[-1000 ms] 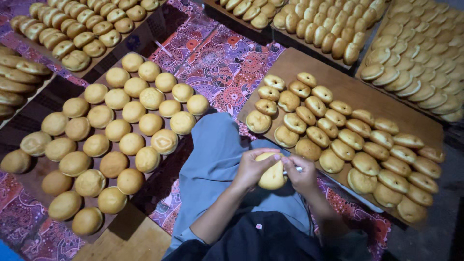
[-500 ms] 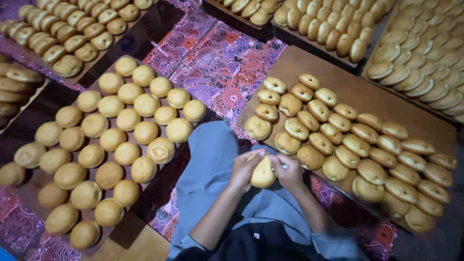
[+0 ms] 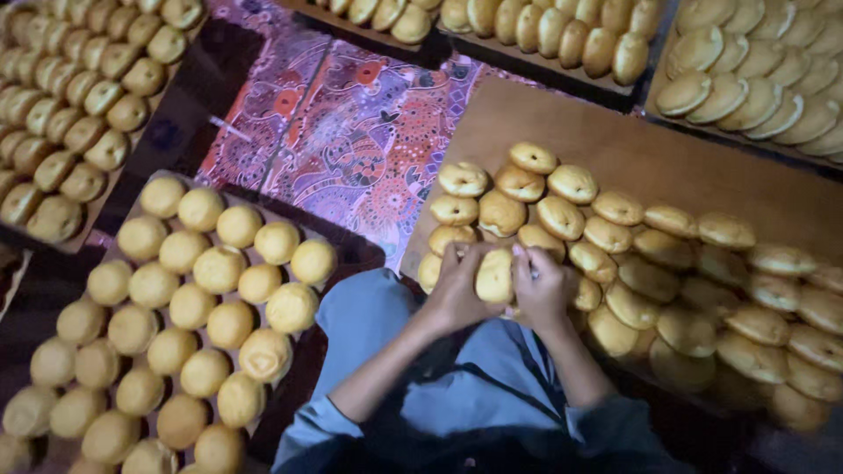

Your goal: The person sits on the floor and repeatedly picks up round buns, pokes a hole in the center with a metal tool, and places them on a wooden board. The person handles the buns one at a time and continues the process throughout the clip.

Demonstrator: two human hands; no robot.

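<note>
Lying between the wooden board (image 3: 615, 140) and the left tray (image 3: 347, 250), a strip of patterned cloth (image 3: 351, 132) is left open. A golden bun (image 3: 494, 275) is gripped upright between the left hand (image 3: 455, 290) and right hand (image 3: 540, 285), at the board's near corner.

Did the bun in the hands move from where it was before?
Yes. The bun held by the left hand and right hand has gone forward, away from the lap, to the near edge of the wooden board.
</note>
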